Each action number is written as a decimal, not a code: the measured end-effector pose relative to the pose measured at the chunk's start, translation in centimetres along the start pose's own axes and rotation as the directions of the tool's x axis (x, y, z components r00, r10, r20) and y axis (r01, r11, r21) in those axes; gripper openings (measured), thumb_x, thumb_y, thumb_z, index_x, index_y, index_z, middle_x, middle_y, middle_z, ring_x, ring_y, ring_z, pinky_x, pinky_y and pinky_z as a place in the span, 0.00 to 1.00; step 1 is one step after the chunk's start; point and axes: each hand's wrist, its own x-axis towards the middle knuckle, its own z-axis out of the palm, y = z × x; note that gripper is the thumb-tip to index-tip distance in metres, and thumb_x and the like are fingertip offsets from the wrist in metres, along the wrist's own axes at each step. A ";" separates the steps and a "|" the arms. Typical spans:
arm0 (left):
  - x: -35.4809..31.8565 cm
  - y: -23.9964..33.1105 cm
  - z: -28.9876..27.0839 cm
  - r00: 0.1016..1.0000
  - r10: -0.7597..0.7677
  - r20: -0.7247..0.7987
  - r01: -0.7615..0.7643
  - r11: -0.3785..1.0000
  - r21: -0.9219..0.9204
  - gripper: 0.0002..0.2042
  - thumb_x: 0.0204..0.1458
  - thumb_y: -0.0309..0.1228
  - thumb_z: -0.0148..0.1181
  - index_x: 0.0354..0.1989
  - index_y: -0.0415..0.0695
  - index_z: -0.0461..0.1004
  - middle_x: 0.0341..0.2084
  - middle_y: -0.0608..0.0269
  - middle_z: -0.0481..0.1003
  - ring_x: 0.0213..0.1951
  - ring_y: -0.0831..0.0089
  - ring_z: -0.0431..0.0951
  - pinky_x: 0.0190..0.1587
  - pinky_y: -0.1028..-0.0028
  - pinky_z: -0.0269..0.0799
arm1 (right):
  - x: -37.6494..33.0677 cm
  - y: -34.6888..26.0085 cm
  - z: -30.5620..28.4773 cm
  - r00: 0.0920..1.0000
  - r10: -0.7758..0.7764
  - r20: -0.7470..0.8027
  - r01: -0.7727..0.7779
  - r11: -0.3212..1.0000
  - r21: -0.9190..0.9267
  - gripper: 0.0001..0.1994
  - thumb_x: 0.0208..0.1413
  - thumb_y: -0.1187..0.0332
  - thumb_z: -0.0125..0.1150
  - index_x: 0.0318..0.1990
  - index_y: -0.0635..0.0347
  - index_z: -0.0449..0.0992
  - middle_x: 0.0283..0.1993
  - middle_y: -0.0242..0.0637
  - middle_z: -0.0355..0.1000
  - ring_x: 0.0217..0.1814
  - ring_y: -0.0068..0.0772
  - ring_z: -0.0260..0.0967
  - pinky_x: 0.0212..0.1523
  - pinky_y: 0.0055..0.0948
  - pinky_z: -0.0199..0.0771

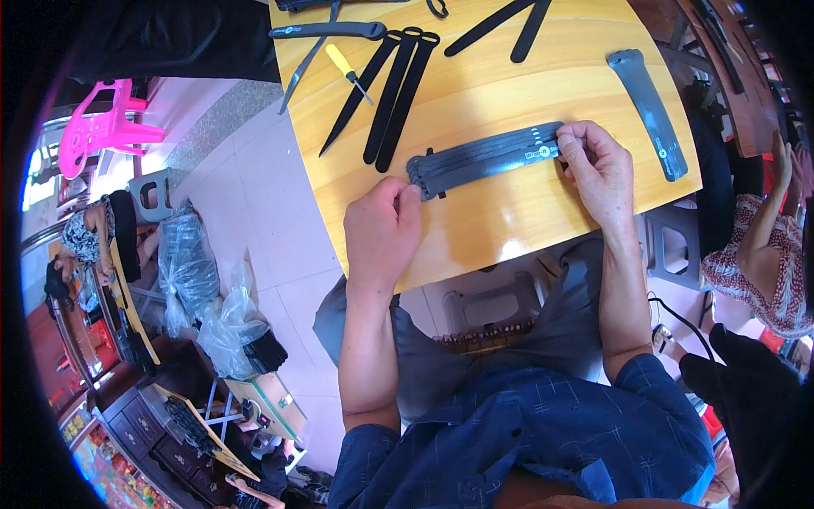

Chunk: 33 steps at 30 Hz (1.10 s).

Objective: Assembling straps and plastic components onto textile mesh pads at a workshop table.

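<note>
A stack of dark grey straps [485,165] with looped ends lies slantwise above the table, its strips slightly staggered and one glossy strip bearing white print. My left hand [384,231] pinches the looped end between thumb and fingers. At the other end, the thumb and fingers of my right hand [599,168] grip the strap tips. A small black piece pokes out beside the looped end; its kind is unclear. Beyond my left hand lie several loose black straps [397,106] with slotted ends, fanned out. Next to them rests a yellow-handled screwdriver [341,64].
Another strap bundle [651,119] lies near the right edge of the wooden table [500,97]. More black straps [500,25] are at the far side. A pink chair [106,127] and plastic-wrapped bundles [188,259] stand on the left floor. People sit at both sides.
</note>
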 end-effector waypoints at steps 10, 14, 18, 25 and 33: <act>0.0 0.0 0.2 0.999 0.033 -0.027 -0.033 0.999 0.019 0.11 0.58 0.32 0.59 0.28 0.37 0.76 0.20 0.46 0.76 0.25 0.47 0.78 0.31 0.59 0.73 | 0.1 0.2 0.1 1.000 0.004 -0.009 -0.004 1.000 -0.001 0.06 0.65 0.71 0.63 0.42 0.65 0.80 0.25 0.23 0.72 0.26 0.10 0.65 0.27 0.15 0.67; 0.0 0.0 0.2 0.999 0.033 -0.017 -0.032 0.999 0.038 0.11 0.58 0.31 0.59 0.27 0.37 0.76 0.20 0.46 0.76 0.25 0.48 0.78 0.31 0.59 0.72 | 0.1 0.6 0.0 1.000 -0.017 -0.007 0.017 1.000 0.002 0.06 0.65 0.70 0.63 0.42 0.65 0.80 0.25 0.23 0.72 0.25 0.10 0.64 0.27 0.16 0.66; 0.0 0.1 0.2 0.999 0.027 -0.025 -0.026 0.999 0.026 0.11 0.58 0.31 0.59 0.27 0.37 0.75 0.19 0.46 0.76 0.24 0.49 0.78 0.30 0.60 0.72 | 0.2 0.6 0.1 1.000 -0.008 -0.003 0.008 1.000 -0.001 0.06 0.65 0.70 0.64 0.42 0.64 0.80 0.25 0.23 0.72 0.26 0.11 0.64 0.28 0.16 0.67; 0.0 0.2 0.1 0.999 0.039 -0.025 -0.039 0.999 0.027 0.11 0.58 0.31 0.59 0.27 0.36 0.75 0.19 0.46 0.76 0.23 0.49 0.78 0.30 0.60 0.72 | 0.2 0.4 0.0 1.000 -0.003 -0.006 0.003 0.999 -0.036 0.06 0.65 0.70 0.64 0.42 0.64 0.81 0.25 0.24 0.73 0.26 0.11 0.65 0.28 0.17 0.68; 0.1 0.2 0.3 0.998 0.048 -0.031 -0.046 0.997 0.059 0.11 0.57 0.31 0.59 0.27 0.36 0.76 0.19 0.46 0.76 0.24 0.49 0.78 0.30 0.60 0.72 | 0.3 0.8 0.0 1.000 -0.023 -0.004 0.023 0.999 -0.026 0.05 0.64 0.71 0.64 0.41 0.64 0.80 0.25 0.23 0.72 0.27 0.11 0.65 0.29 0.17 0.67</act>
